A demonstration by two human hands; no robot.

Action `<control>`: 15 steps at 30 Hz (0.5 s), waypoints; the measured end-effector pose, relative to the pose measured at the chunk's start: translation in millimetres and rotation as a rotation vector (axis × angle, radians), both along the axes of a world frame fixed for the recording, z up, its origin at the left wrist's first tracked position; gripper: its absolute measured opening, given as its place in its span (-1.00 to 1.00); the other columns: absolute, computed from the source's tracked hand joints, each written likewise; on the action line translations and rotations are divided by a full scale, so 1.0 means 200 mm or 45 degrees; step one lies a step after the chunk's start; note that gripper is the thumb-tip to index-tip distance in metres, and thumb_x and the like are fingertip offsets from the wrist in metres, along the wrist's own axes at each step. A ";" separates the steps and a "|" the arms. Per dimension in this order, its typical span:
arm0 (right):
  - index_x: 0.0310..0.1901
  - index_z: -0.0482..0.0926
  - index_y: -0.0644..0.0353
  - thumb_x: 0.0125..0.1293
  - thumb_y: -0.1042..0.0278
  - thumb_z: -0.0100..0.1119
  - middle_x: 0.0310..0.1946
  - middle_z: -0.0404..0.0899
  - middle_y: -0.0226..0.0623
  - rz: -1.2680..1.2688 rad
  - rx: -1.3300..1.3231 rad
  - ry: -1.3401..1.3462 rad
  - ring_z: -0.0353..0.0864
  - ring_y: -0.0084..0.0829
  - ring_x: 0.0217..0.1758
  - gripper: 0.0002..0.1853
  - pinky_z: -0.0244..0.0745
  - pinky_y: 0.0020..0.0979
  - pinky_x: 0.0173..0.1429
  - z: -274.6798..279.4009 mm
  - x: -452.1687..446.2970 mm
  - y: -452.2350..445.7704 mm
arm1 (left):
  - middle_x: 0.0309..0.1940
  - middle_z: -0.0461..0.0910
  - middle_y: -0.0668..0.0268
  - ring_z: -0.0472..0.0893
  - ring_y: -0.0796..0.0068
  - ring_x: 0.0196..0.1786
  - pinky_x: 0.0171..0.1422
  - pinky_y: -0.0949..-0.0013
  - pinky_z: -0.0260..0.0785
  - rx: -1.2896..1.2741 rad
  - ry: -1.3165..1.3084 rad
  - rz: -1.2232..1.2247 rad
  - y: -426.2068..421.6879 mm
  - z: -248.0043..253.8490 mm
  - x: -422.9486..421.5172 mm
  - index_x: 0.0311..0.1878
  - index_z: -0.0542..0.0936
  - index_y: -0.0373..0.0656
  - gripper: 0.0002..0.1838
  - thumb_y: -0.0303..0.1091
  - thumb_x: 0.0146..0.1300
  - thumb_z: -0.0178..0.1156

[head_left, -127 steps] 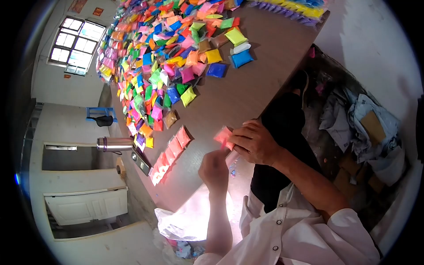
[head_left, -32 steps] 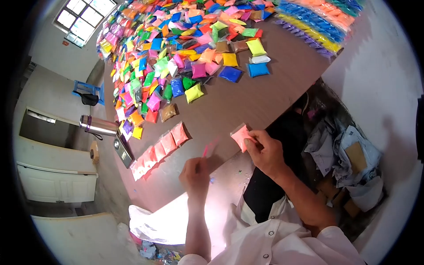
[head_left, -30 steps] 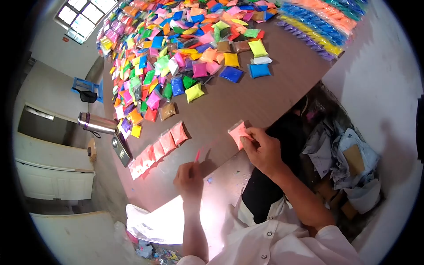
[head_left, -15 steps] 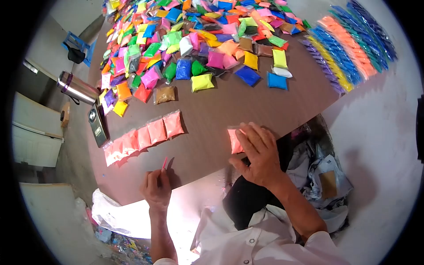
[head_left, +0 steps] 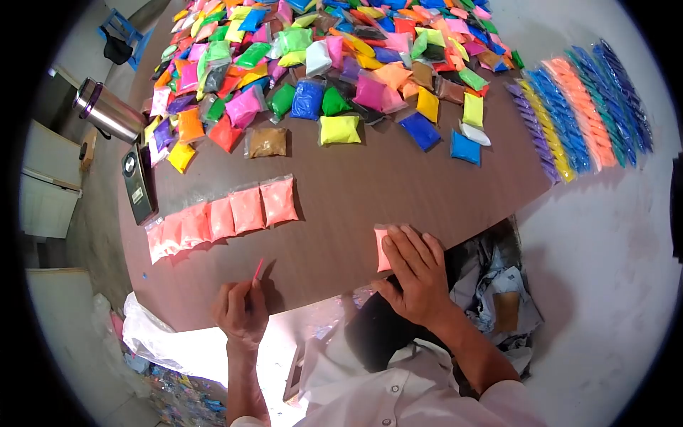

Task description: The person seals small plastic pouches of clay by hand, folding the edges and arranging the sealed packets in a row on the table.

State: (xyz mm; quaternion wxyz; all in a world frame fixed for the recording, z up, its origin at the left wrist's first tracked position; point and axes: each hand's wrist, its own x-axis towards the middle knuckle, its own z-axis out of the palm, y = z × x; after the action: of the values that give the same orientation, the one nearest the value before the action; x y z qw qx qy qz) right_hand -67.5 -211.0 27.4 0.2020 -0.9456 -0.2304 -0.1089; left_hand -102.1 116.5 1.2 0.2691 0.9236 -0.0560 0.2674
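My left hand (head_left: 242, 309) is closed at the table's front edge, with a thin pink stick (head_left: 258, 269) pinched and pointing up. To the right, my right hand (head_left: 415, 274) lies with fingers stretched over a coral packet (head_left: 383, 249), whose left part shows on the tabletop. Whether the fingers press on it or just cover it is hard to tell. A row of overlapping coral packets (head_left: 247, 210) lies on the brown table (head_left: 334, 185), beyond my left hand.
Many coloured packets (head_left: 306, 99) cover the far side of the table. Strips of packets (head_left: 580, 114) lie at the right. A steel flask (head_left: 110, 110) and a black device (head_left: 137, 183) are at the left. A white plastic bag (head_left: 160, 341) hangs at the front left.
The view has turned and shifted. Earlier my right hand gripped the coral packet between fingers and thumb; now the packet lies on the table under its spread fingers. My left hand still pinches the pink stick.
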 end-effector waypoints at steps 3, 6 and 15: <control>0.38 0.53 0.32 0.39 0.03 0.37 0.46 0.51 -0.05 0.007 -0.008 -0.020 0.45 -0.05 0.53 -0.34 0.17 0.06 0.58 0.01 0.00 -0.01 | -0.47 0.55 0.21 0.52 0.34 -0.55 -0.48 0.29 0.33 -0.009 -0.052 0.000 -0.02 0.00 0.00 -0.25 0.60 -0.24 -0.86 -0.62 0.32 0.40; 0.38 0.53 0.32 0.37 0.04 0.39 0.45 0.51 -0.05 0.017 0.002 -0.013 0.45 -0.05 0.52 -0.32 0.18 0.05 0.57 0.03 0.02 0.00 | -0.49 0.53 0.20 0.52 0.24 -0.56 -0.50 0.24 0.32 -0.029 -0.036 0.037 0.00 -0.01 -0.02 -0.27 0.61 -0.24 -0.86 -0.63 0.28 0.41; 0.38 0.52 0.35 0.33 -0.02 0.43 0.44 0.50 0.04 -0.018 0.035 0.010 0.45 0.00 0.53 -0.26 0.19 0.07 0.60 0.05 -0.01 -0.05 | -0.50 0.52 0.19 0.52 0.26 -0.56 -0.49 0.25 0.31 -0.040 -0.014 0.042 -0.01 0.00 -0.02 -0.25 0.62 -0.25 -0.86 -0.62 0.28 0.42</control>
State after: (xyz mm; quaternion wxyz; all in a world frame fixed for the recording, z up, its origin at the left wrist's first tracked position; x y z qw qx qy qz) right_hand -69.3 -220.7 36.6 0.2153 -0.9448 -0.2214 -0.1097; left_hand -105.4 115.1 1.8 0.2789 0.9185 -0.0380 0.2776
